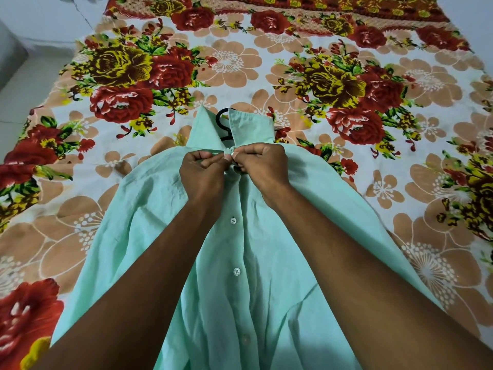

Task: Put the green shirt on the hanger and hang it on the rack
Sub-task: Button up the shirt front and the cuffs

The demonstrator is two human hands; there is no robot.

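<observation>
A pale green shirt (256, 263) lies front-up on a bed covered with a floral sheet (266, 62), printed with big red and yellow roses and tan blossoms on white. The shirt spreads wide from the collar toward the person, its sides fanning out to left and right, the cloth softly creased. Its collar (208, 132) stands up, both wings raised and parted. Between the wings shows the black hook of a hanger (222, 121), lying on the sheet and pointing away from the person; the rest of the hanger is hidden inside the shirt.

Two bare forearms reach forward from the lower corners and meet at the neck of the shirt. The left hand (202, 174) has its fingers curled, thumb and forefinger pinching the left edge of the collar band. The right hand (261, 166) is curled the same way, pinching the right edge. The fingertips of both hands nearly touch at the top of the placket, perhaps around the top button, though the fingers cover that spot and I cannot tell.

Down the placket three white buttons (233, 220) show in a line, the lowest near the person. At the far left a strip of pale floor (29, 76) runs beside the bed.
</observation>
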